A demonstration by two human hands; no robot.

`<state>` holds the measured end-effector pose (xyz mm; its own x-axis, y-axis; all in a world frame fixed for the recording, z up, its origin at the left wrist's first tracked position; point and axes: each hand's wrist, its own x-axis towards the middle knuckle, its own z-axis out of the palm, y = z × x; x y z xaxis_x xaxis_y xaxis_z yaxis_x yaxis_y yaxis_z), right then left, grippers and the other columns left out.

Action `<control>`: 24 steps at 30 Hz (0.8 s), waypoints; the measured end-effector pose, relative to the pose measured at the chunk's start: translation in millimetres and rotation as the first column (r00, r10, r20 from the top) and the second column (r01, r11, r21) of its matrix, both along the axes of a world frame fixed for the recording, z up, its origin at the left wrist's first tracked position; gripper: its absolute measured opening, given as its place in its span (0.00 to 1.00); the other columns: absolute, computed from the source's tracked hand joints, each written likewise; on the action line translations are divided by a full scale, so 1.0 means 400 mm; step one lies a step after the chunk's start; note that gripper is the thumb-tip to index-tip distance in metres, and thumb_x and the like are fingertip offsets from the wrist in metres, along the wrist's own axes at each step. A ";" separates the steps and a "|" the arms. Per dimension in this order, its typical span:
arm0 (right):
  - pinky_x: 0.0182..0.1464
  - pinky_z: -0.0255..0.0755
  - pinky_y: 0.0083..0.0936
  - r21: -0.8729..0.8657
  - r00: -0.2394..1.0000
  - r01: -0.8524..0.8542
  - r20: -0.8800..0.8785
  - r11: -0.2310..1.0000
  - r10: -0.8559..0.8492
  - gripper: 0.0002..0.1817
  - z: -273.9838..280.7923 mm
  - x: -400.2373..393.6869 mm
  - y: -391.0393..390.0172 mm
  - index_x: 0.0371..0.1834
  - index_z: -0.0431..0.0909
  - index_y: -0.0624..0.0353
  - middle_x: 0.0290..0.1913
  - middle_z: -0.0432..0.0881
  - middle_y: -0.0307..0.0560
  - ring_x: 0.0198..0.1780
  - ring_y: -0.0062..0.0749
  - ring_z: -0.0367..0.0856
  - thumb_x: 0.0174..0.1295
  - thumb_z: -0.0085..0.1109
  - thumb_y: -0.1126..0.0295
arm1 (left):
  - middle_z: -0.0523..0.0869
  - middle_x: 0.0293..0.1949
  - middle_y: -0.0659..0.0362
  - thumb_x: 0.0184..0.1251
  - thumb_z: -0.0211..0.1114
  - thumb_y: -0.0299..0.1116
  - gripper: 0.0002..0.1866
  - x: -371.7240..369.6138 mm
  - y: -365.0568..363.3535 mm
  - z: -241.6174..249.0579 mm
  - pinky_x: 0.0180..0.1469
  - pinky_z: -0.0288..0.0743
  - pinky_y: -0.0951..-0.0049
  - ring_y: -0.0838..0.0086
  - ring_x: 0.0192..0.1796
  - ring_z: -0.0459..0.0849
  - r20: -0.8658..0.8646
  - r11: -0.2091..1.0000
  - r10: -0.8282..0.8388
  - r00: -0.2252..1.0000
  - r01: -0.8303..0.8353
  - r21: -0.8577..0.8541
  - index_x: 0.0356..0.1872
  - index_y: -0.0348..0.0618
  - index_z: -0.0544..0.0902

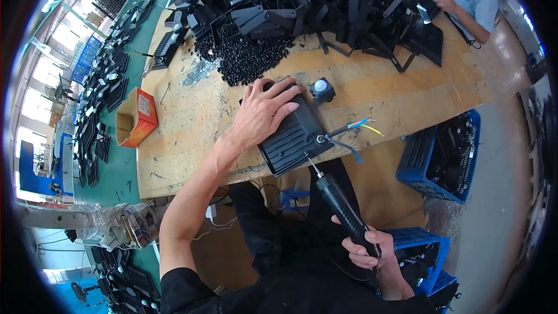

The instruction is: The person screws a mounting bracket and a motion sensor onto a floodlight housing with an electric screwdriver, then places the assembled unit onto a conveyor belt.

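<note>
A black finned floodlight (290, 145) lies at the near edge of the wooden table. My left hand (260, 110) is laid over its upper part, fingers bent around it. Beside it sits a small sensor with a white dome (321, 89). Blue and yellow wires (365, 125) stick out from the cable at the right side. My right hand (367, 249) grips a black electric screwdriver (343, 206) from below. Its bit points up at the floodlight's lower edge, by the cable gland; whether it touches a screw is too small to tell.
Black brackets (279, 14) are heaped at the table's back, with loose black screws (250, 58) before them. An orange box (139, 117) stands at left. Blue crates (415, 163) are on the right. Several floodlights line a green bench (136, 46). Another person (471, 3) works at far right.
</note>
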<state>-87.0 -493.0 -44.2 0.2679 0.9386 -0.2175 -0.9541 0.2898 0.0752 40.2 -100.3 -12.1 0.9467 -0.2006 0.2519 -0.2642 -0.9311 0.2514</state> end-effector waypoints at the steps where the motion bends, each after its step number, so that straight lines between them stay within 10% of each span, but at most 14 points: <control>1: 0.17 0.65 0.18 -0.044 0.998 -0.016 0.059 0.999 0.018 0.48 0.008 0.009 -0.004 0.89 0.47 0.59 0.33 0.74 0.48 0.18 0.21 0.70 0.72 0.65 0.60 | 0.76 0.77 0.58 0.85 0.57 0.47 0.21 -0.004 0.004 0.003 0.74 0.66 0.49 0.48 0.69 0.73 -0.014 0.999 -0.037 0.999 0.038 0.004 0.69 0.53 0.82; 3: 0.20 0.67 0.18 -0.205 0.973 -0.001 0.225 0.979 0.048 0.47 0.075 0.033 -0.029 0.88 0.53 0.62 0.34 0.78 0.46 0.19 0.20 0.72 0.70 0.69 0.64 | 0.76 0.77 0.56 0.83 0.60 0.47 0.21 0.002 0.019 0.034 0.74 0.66 0.49 0.47 0.69 0.73 -0.003 0.997 -0.071 0.998 0.071 0.026 0.69 0.52 0.82; 5: 0.24 0.69 0.18 -0.664 0.595 0.187 0.663 0.724 0.454 0.45 0.134 0.053 -0.053 0.85 0.60 0.64 0.34 0.81 0.42 0.21 0.19 0.76 0.66 0.73 0.70 | 0.76 0.77 0.53 0.78 0.66 0.47 0.24 -0.007 0.041 0.070 0.74 0.67 0.49 0.46 0.69 0.73 -0.189 0.974 -0.216 0.958 0.197 -0.115 0.69 0.50 0.82; 11: 0.24 0.68 0.17 -0.610 0.633 0.227 0.685 0.760 0.361 0.48 0.098 0.063 -0.104 0.82 0.62 0.70 0.33 0.81 0.43 0.21 0.19 0.78 0.61 0.76 0.69 | 0.85 0.52 0.47 0.73 0.72 0.44 0.22 -0.046 0.026 0.089 0.67 0.76 0.56 0.50 0.63 0.81 -0.183 0.950 -0.279 0.943 0.243 -0.193 0.56 0.37 0.83; 24: 0.14 0.65 0.16 -0.491 0.617 0.458 0.776 0.741 0.133 0.40 0.039 0.053 0.000 0.76 0.61 0.70 0.31 0.82 0.49 0.16 0.24 0.78 0.64 0.70 0.68 | 0.87 0.38 0.54 0.72 0.73 0.41 0.17 -0.301 -0.132 0.039 0.42 0.80 0.56 0.56 0.44 0.88 0.119 0.881 0.472 0.874 -0.463 -0.098 0.55 0.45 0.84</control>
<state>-65.7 -493.0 -28.7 0.7345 0.5878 -0.3389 -0.5037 0.1376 -0.8529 -80.3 -152.9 3.6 0.8819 0.2777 0.3810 0.1620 -0.9374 0.3082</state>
